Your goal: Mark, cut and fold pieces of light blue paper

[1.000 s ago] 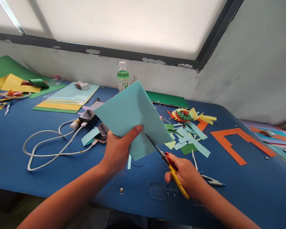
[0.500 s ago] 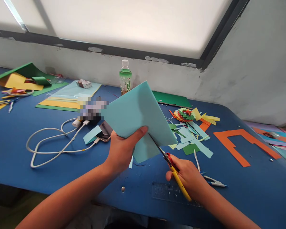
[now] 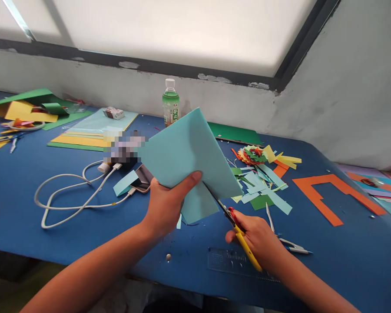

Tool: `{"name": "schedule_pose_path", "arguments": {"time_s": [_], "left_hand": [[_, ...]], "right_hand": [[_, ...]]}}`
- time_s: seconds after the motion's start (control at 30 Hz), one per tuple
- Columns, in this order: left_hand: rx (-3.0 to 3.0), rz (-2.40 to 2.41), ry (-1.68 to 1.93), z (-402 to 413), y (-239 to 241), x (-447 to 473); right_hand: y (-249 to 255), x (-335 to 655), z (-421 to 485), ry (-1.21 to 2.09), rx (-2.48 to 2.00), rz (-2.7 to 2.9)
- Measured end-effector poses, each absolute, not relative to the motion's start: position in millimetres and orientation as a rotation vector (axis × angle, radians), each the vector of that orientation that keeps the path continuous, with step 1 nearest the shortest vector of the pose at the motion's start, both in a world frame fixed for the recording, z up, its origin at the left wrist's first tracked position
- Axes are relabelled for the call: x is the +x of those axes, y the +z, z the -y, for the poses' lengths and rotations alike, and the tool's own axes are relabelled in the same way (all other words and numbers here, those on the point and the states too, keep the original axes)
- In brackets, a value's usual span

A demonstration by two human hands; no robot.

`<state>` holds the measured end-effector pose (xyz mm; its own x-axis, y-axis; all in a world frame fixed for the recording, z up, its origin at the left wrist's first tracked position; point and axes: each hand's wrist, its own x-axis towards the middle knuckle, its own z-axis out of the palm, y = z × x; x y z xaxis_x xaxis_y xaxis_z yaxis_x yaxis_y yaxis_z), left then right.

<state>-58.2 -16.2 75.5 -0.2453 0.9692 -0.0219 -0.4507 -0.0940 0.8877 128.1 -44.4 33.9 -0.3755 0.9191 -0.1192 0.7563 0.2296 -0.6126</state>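
My left hand (image 3: 164, 204) is closed on a folded light blue sheet of paper (image 3: 185, 156) and holds it tilted above the blue table (image 3: 52, 234), thumb across its lower edge. My right hand (image 3: 257, 239) grips yellow and red scissors (image 3: 234, 228). Their blades reach into the lower right edge of the sheet. A narrower part of the sheet hangs below my left thumb.
Paper scraps (image 3: 263, 182) and an orange cut-out (image 3: 329, 195) lie to the right. A compass (image 3: 285, 237) and a clear ruler (image 3: 234, 263) lie near my right hand. A white cable (image 3: 68, 200), a phone (image 3: 143, 180), a green bottle (image 3: 170, 104) and stacked coloured sheets (image 3: 84, 134) lie to the left and behind.
The view shifted slightly. The scissors stay in the sheet's lower right edge and both hands keep their hold; the paper has barely moved.
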Motion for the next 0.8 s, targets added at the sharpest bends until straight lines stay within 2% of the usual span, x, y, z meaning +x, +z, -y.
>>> {"name": "schedule_pose_path", "arguments": {"time_s": [0.23,0.4,0.6,0.8], "left_hand": [[0.747,-0.972,1.613,16,76,-59],[0.697,-0.962,1.759,11,80,-60],[0.606,-0.955,1.789,9,86,-63],[0.669,-0.905,1.652,10,78,-59]], "right_hand": [[31,131,43,0.646,-1.659,2.316],[31,131,39,0.595,-1.73,2.326],[31,141,29,0.77,-1.771,2.174],[24,137,22,1.26,-1.432,1.562]]}}
